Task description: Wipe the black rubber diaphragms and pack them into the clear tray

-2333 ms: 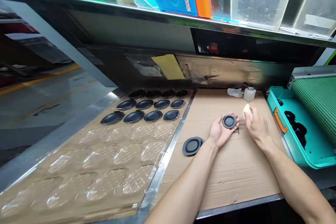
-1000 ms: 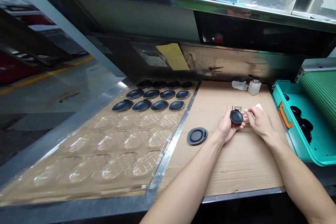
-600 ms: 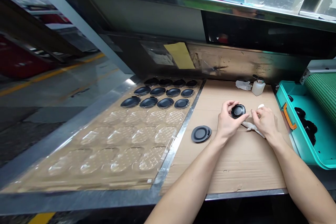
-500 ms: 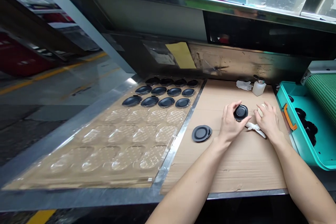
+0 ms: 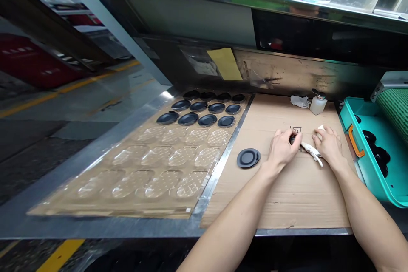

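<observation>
A black disc (image 5: 292,139) sits almost hidden in the left hand (image 5: 282,146), fingers closed over it just above the cardboard (image 5: 280,208); only a sliver shows, where its face lay open a moment earlier. Holding it by the edge would likely spare that face from prints. The right hand (image 5: 330,145) curves over a white pad (image 5: 321,128), its hold unclear, beside a white cloth (image 5: 310,151). A second disc (image 5: 248,158) lies flat to the left.
</observation>
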Tool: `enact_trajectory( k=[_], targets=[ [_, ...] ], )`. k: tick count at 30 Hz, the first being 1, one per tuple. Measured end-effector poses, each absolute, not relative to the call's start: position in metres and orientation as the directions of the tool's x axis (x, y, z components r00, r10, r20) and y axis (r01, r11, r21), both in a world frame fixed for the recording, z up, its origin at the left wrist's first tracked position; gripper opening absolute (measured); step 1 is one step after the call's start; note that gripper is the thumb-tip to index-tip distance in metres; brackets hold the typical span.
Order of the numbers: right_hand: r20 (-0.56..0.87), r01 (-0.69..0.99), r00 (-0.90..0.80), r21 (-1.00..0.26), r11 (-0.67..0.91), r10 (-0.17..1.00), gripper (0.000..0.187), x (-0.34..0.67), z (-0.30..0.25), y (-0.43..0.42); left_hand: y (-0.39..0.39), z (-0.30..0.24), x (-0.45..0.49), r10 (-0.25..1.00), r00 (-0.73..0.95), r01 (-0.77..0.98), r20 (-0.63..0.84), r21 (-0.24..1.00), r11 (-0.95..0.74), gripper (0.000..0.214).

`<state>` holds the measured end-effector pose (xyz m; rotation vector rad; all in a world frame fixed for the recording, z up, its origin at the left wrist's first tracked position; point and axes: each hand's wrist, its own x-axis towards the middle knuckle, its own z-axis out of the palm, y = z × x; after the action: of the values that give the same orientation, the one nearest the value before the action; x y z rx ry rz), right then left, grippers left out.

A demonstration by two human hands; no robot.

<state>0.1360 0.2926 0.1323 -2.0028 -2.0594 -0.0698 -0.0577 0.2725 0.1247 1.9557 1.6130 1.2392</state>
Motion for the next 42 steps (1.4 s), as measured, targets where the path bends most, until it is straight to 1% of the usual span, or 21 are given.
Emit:
enact_trajectory(
  k=[2, 3, 5, 7, 8, 11, 12, 14, 16, 19, 20, 22, 24, 26, 28, 30, 32, 36, 38, 42],
  targets=[
    [0.219, 0.988, -0.003, -0.148, 0.037, 0.976, 0.034, 0.136, 0.132, 0.293, 0.279, 0.122, -0.062, 0.944, 0.013, 0.713, 0.33, 0.659, -0.241, 0.041],
    [0.216, 0.989, -0.001, -0.146, 0.034, 0.976, 0.034, 0.136, 0.133, 0.293, 0.283, 0.12, -0.064, 0.95, -0.006, 0.745, 0.314, 0.635, -0.205, 0.042],
    [0.208, 0.99, 0.003, -0.142, 0.027, 0.978, 0.035, 0.135, 0.133, 0.292, 0.288, 0.117, -0.067, 0.95, -0.071, 0.79, 0.305, 0.598, -0.133, 0.037],
    [0.207, 0.99, 0.004, -0.142, 0.026, 0.978, 0.035, 0.134, 0.134, 0.292, 0.288, 0.117, -0.071, 0.955, -0.086, 0.813, 0.282, 0.575, -0.096, 0.043],
    [0.212, 0.989, 0.004, -0.144, 0.028, 0.977, 0.035, 0.134, 0.133, 0.291, 0.286, 0.118, -0.073, 0.964, -0.051, 0.819, 0.259, 0.563, -0.108, 0.047],
    [0.235, 0.987, -0.002, -0.154, 0.039, 0.972, 0.034, 0.135, 0.131, 0.29, 0.275, 0.125, -0.076, 0.971, 0.155, 0.823, 0.184, 0.52, -0.23, 0.061],
    [0.242, 0.987, 0.001, -0.157, 0.038, 0.97, 0.033, 0.136, 0.129, 0.29, 0.27, 0.129, -0.076, 0.964, 0.214, 0.82, 0.159, 0.507, -0.266, 0.063],
    [0.251, 0.986, 0.009, -0.164, 0.033, 0.968, 0.033, 0.137, 0.127, 0.291, 0.261, 0.139, -0.075, 0.953, 0.28, 0.82, 0.119, 0.486, -0.302, 0.058],
    [0.254, 0.984, 0.02, -0.178, 0.026, 0.967, 0.033, 0.138, 0.124, 0.292, 0.249, 0.153, -0.078, 0.942, 0.318, 0.817, 0.106, 0.473, -0.329, 0.055],
    [0.254, 0.979, 0.028, -0.203, 0.025, 0.967, 0.033, 0.138, 0.122, 0.293, 0.228, 0.175, -0.102, 0.914, 0.36, 0.768, 0.187, 0.496, -0.404, 0.062],
    [0.254, 0.978, 0.027, -0.209, 0.028, 0.967, 0.032, 0.138, 0.122, 0.293, 0.22, 0.181, -0.116, 0.912, 0.347, 0.756, 0.218, 0.51, -0.41, 0.063],
    [0.258, 0.975, 0.021, -0.217, 0.037, 0.966, 0.031, 0.136, 0.121, 0.292, 0.209, 0.189, -0.149, 0.938, 0.268, 0.778, 0.219, 0.524, -0.345, 0.065],
    [0.269, 0.974, 0.018, -0.222, 0.043, 0.963, 0.031, 0.135, 0.12, 0.292, 0.204, 0.189, -0.179, 0.968, 0.206, 0.823, 0.143, 0.51, -0.25, 0.068],
    [0.276, 0.974, 0.02, -0.224, 0.044, 0.961, 0.03, 0.135, 0.118, 0.291, 0.205, 0.183, -0.198, 0.978, 0.206, 0.852, 0.04, 0.484, -0.199, 0.071],
    [0.273, 0.973, 0.023, -0.226, 0.041, 0.962, 0.03, 0.135, 0.117, 0.291, 0.209, 0.174, -0.203, 0.966, 0.254, 0.863, -0.05, 0.463, -0.202, 0.074],
    [0.269, 0.972, 0.027, -0.233, 0.038, 0.963, 0.031, 0.135, 0.116, 0.291, 0.212, 0.167, -0.198, 0.946, 0.309, 0.862, -0.104, 0.451, -0.232, 0.077],
    [0.265, 0.969, 0.032, -0.244, 0.035, 0.964, 0.031, 0.135, 0.116, 0.291, 0.216, 0.164, -0.191, 0.929, 0.35, 0.858, -0.124, 0.439, -0.265, 0.075],
    [0.267, 0.965, 0.035, -0.259, 0.037, 0.963, 0.03, 0.134, 0.115, 0.292, 0.224, 0.165, -0.186, 0.909, 0.398, 0.854, -0.123, 0.413, -0.317, 0.06],
    [0.268, 0.965, 0.032, -0.26, 0.04, 0.963, 0.03, 0.134, 0.114, 0.292, 0.227, 0.168, -0.188, 0.91, 0.391, 0.864, -0.136, 0.394, -0.313, 0.056],
    [0.274, 0.963, 0.024, -0.266, 0.052, 0.961, 0.03, 0.134, 0.112, 0.292, 0.227, 0.176, -0.192, 0.932, 0.319, 0.906, -0.174, 0.344, -0.246, 0.051]
  ],
)
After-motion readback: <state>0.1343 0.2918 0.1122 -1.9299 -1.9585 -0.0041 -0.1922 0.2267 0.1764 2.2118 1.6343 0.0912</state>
